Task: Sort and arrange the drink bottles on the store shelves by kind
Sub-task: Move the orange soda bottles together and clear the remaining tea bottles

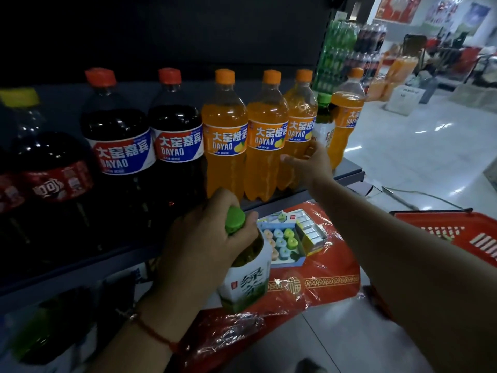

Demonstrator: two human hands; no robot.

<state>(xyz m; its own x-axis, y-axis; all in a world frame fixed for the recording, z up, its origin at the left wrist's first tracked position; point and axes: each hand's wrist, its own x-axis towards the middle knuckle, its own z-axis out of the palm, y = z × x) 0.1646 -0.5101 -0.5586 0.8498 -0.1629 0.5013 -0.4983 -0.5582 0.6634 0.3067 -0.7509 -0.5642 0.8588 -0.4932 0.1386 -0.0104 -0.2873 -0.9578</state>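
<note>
My left hand (pixel 207 238) grips a green tea bottle (pixel 246 281) by its neck, just under the green cap, below the shelf edge. My right hand (pixel 309 160) reaches to the shelf and wraps its fingers around the third orange soda bottle (pixel 301 114). Two more orange soda bottles (pixel 226 130) stand to its left. Behind my right hand stands another green-capped bottle (pixel 324 114), and a fourth orange bottle (pixel 347 114) stands at the shelf's right end. Two dark cola bottles (pixel 118 135) with red caps stand further left.
The grey shelf (pixel 349 170) ends at the right. A large dark bottle with a red label (pixel 51 170) stands at far left. Below lie red plastic-wrapped packs (pixel 309 286) and a box of small items. A red basket (pixel 457 232) sits at right. Stacked drinks stand across the aisle.
</note>
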